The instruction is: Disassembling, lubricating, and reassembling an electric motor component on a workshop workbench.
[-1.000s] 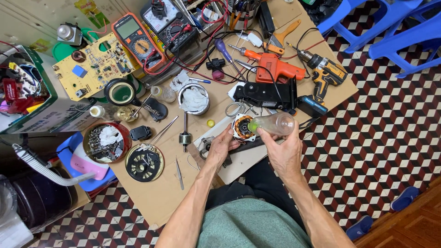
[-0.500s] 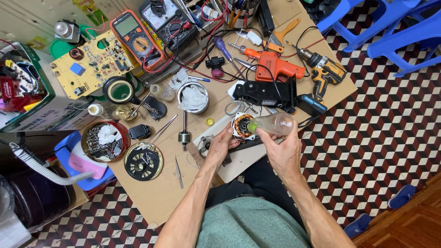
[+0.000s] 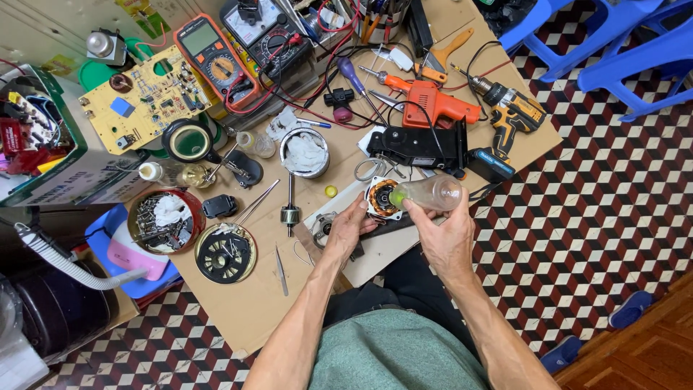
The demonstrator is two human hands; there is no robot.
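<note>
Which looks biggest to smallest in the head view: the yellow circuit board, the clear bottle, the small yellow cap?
1. Yellow circuit board, clearly largest.
2. Clear bottle, in the right hand; slightly raised toward the camera, yet smaller than the board.
3. Small yellow cap, far smallest.

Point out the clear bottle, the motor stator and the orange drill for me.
Clear bottle (image 3: 432, 193), head view, middle of its body.
Motor stator (image 3: 380, 200), head view, on its copper windings.
Orange drill (image 3: 437, 107), head view, on its orange housing.
</note>
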